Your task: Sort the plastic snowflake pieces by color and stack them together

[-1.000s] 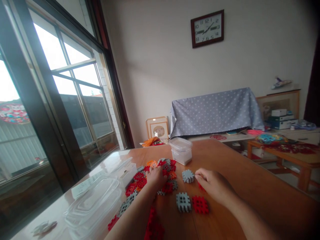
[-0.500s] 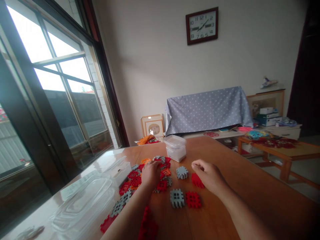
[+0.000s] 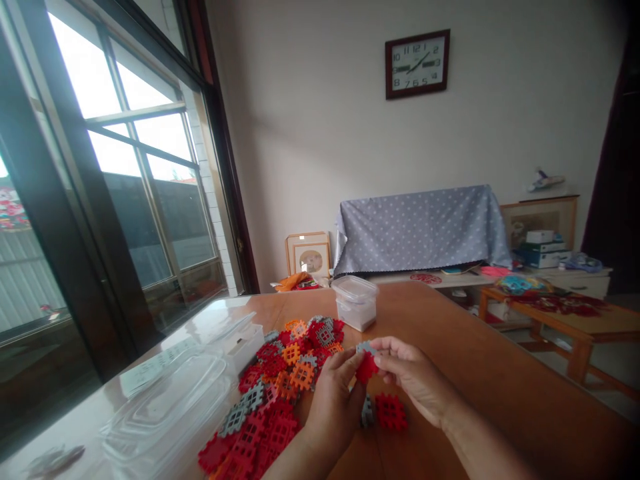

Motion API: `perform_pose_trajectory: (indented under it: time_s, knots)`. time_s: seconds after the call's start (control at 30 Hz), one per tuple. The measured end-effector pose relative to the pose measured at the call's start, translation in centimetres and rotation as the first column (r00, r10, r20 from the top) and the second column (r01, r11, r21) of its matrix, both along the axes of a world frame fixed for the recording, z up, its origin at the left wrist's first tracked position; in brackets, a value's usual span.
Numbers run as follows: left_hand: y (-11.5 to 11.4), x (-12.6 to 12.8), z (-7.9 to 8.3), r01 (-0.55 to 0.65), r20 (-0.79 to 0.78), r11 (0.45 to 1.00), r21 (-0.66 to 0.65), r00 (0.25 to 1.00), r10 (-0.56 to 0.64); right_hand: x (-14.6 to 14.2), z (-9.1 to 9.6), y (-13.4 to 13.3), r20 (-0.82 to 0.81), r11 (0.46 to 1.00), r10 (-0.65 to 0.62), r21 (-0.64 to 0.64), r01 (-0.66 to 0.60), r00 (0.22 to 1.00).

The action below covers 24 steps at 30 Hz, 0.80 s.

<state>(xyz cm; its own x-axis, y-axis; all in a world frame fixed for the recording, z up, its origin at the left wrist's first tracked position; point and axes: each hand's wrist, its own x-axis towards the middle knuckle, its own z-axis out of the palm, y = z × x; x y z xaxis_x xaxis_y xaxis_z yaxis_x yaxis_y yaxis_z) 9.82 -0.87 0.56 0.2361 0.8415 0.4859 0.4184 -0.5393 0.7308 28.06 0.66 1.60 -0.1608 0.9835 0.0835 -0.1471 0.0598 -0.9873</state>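
My left hand (image 3: pixel 336 400) and my right hand (image 3: pixel 411 367) meet over the wooden table, both closed on a red interlocking block (image 3: pixel 367 369). Just above it shows a grey block (image 3: pixel 367 347); whether it is held too or lies behind, I cannot tell. Below the fingers, a grey window block (image 3: pixel 368 412) is partly covered by my left hand. Beside it a red notched block (image 3: pixel 391 411) lies flat. Left of my hands spreads a loose pile of red, grey and orange blocks (image 3: pixel 291 353).
A small clear lidded tub (image 3: pixel 356 303) stands behind the blocks. On the left lie a large clear plastic box (image 3: pixel 167 407), a white open box (image 3: pixel 245 343) and a printed sheet (image 3: pixel 159 365). A low wooden table (image 3: pixel 590 317) stands off to the right.
My left hand has left the pile and come right and nearer; my right hand has moved left to join it. Both are now on the red block. The view has shifted slightly.
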Motion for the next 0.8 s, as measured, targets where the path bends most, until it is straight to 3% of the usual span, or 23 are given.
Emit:
perform_pose_trajectory:
  time_s: [0.1,0.2,0.3,0.43,0.57,0.67,0.8]
  knots:
    - [0.0,0.1,-0.6,0.025,0.223,0.981,-0.193,0.975,0.019,0.3,0.2,0.2,0.083,0.999,-0.035,0.01,0.034,0.996]
    - [0.2,0.0,-0.7,0.224,0.493,0.878,-0.422,0.87,0.015,0.4,0.2,0.3,0.15,0.999,-0.026,0.031,0.022,0.988]
    - [0.4,0.0,-0.5,0.372,0.643,0.793,-0.483,0.765,0.033,0.3,-0.2,0.4,0.209,0.998,-0.016,0.063,0.003,0.978]
    - [0.6,0.0,-0.5,0.402,0.711,0.746,-0.532,0.69,0.135,0.0,-0.5,0.5,0.372,0.966,-0.144,0.252,0.05,0.917]
    - [0.7,0.1,-0.6,0.393,0.723,0.723,-0.569,0.658,0.211,-0.3,-0.4,0.1,0.551,0.865,-0.271,0.498,-0.051,0.789]
    - [0.7,0.0,-0.6,0.399,0.727,0.716,-0.573,0.651,0.219,-0.6,-0.3,-0.3,0.619,0.832,-0.326,0.546,-0.094,0.715]
    - [0.7,0.0,-0.4,0.428,0.728,0.701,-0.57,0.66,0.189,-0.3,-0.1,-0.2,0.64,0.828,-0.326,0.548,-0.117,0.696]
